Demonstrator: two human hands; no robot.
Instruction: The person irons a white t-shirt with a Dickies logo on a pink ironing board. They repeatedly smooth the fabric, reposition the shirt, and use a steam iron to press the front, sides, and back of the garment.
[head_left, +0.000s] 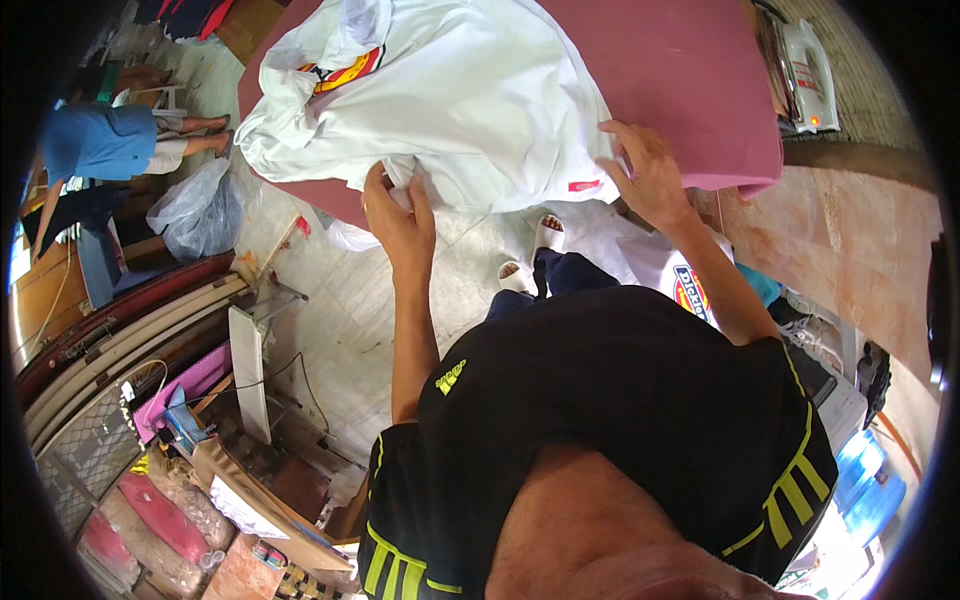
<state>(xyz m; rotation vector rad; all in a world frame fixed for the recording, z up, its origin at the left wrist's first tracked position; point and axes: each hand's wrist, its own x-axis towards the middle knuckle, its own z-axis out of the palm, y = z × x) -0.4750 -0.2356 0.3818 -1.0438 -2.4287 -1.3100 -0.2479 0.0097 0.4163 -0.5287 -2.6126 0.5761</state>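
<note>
A white T-shirt (480,110) lies loosely spread and wrinkled over a padded table with a maroon cover (680,80). Part of a red and yellow print shows in its folds at the far left, and a small red tag (583,186) sits near its hem. My left hand (402,222) pinches a bunched fold at the shirt's near edge. At the near right corner, my right hand (650,178) has its fingers stretched apart, with the fingertips touching the cloth's edge.
A white iron (812,85) stands on a wooden surface at the far right. White cloth with a print (650,262) hangs below the table. Left are a plastic bag (200,210), stacked boards (130,335) and a white panel (250,375). A person in blue (105,140) is farther off.
</note>
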